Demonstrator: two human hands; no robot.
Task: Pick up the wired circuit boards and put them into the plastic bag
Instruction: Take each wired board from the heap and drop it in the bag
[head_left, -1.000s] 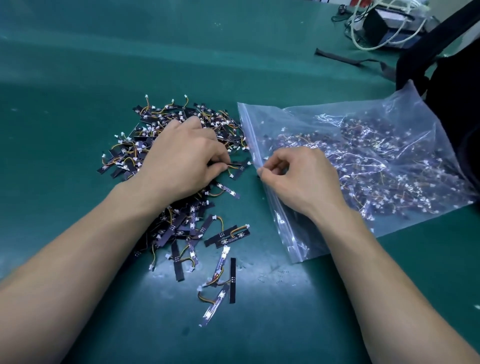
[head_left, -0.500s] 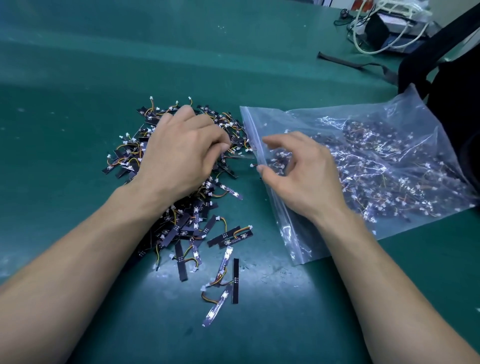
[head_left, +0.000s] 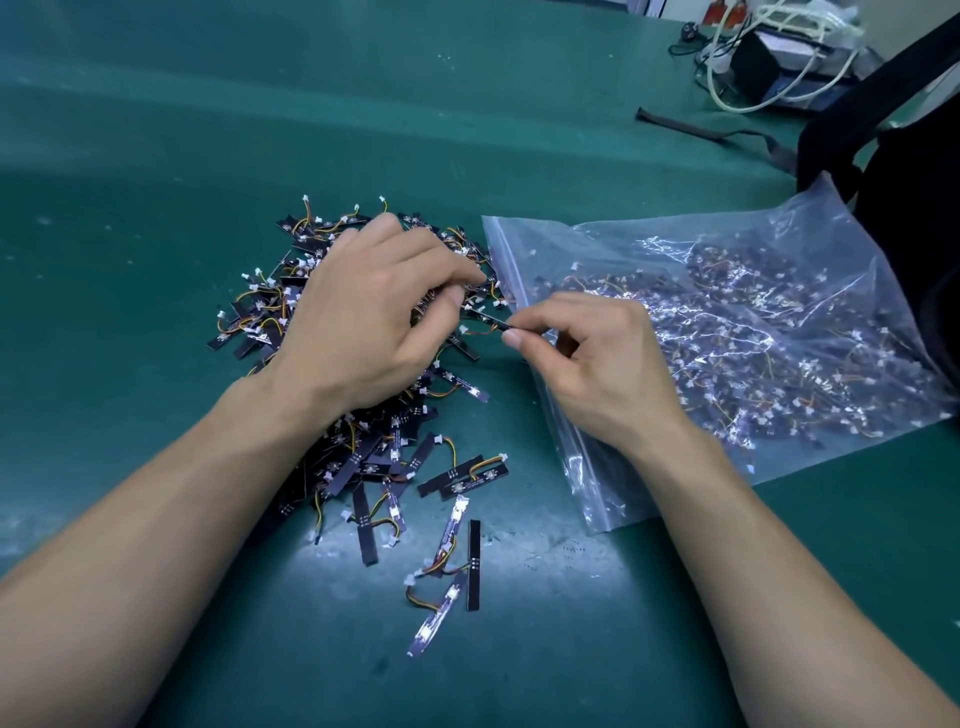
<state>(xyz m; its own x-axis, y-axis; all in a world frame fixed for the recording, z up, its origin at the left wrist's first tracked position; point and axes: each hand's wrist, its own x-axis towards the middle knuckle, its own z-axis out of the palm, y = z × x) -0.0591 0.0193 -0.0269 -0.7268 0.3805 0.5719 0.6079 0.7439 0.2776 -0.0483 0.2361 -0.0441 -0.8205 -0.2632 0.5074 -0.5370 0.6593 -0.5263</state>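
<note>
Green tabletop (head_left: 156, 130) carries everything. Plastic bag (head_left: 597, 499) lies flat on the right with its mouth facing left. It's already well loaded.

Wired circuit boards (head_left: 254, 332) are heaped just left of the mouth, and the far ones touch its edge. A few strays (head_left: 462, 478) trail off toward the near side.

Your left hand (head_left: 363, 322) sits on top of the heap with its fingers curled into it round a clump. Can't tell how many boards it has. Your right hand (head_left: 597, 364) is at the bag mouth, thumb and forefinger closed narrow, pinching the end of one board (head_left: 491, 322) that spans from heap to mouth.

My read is that the current step is feeding that board in. Overall you're maybe halfway, going by heap vs bag.

To do it well:
- Grip the board itself, not the lead. The wires look thin and will likely snag their neighbours.
- Lift clear of the heap before moving right, and let any hangers-on drop off.
- The mouth looks nearly flat, so hold the upper lip open before the left-hand clump comes over.
- Push boards past the zip strip so nothing rests in the seal.
- Sweep up the near strays last.
</note>
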